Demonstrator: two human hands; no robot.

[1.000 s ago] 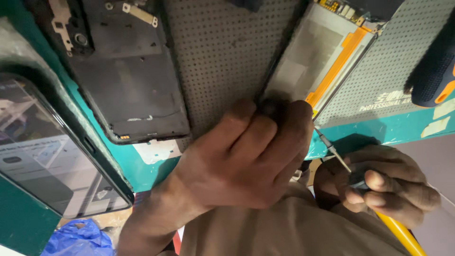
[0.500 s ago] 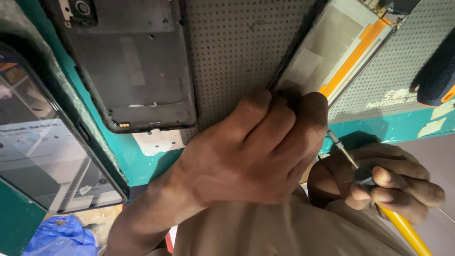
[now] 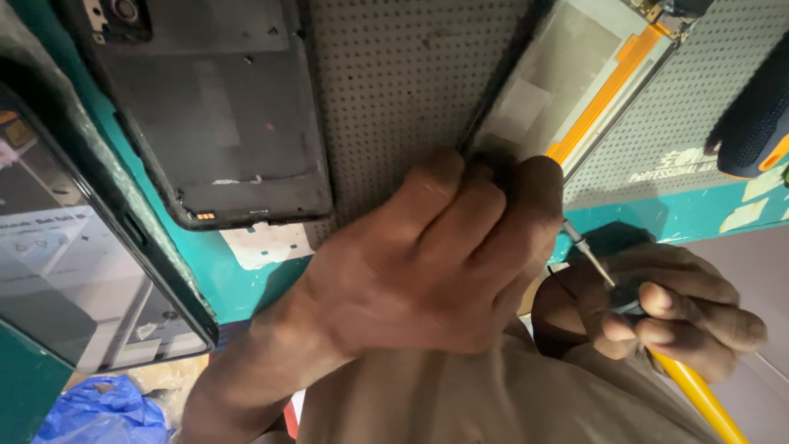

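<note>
An opened phone (image 3: 567, 107) with a pale inner plate and an orange strip lies tilted on a grey perforated mat (image 3: 394, 82). My left hand (image 3: 427, 263) is shut over the phone's near end, fingers curled on its edge. My right hand (image 3: 657, 316) pinches a thin screwdriver (image 3: 588, 255) with a yellow handle (image 3: 699, 395). The metal tip points up at the phone's near corner, right beside my left index finger. My fingers hide the spot where the tip meets the phone.
A dark phone back shell (image 3: 222, 123) lies on the mat to the left, with a white sticker (image 3: 267, 244) below it. A glass-fronted case (image 3: 74, 263) stands at far left, above a blue plastic bag (image 3: 99, 411). A dark tool with orange trim (image 3: 756, 115) lies at right.
The view has drifted, so the mat and both phones sit slightly lower and to the right. Both hands keep their grips, and the screwdriver tip stays at the phone's corner.
</note>
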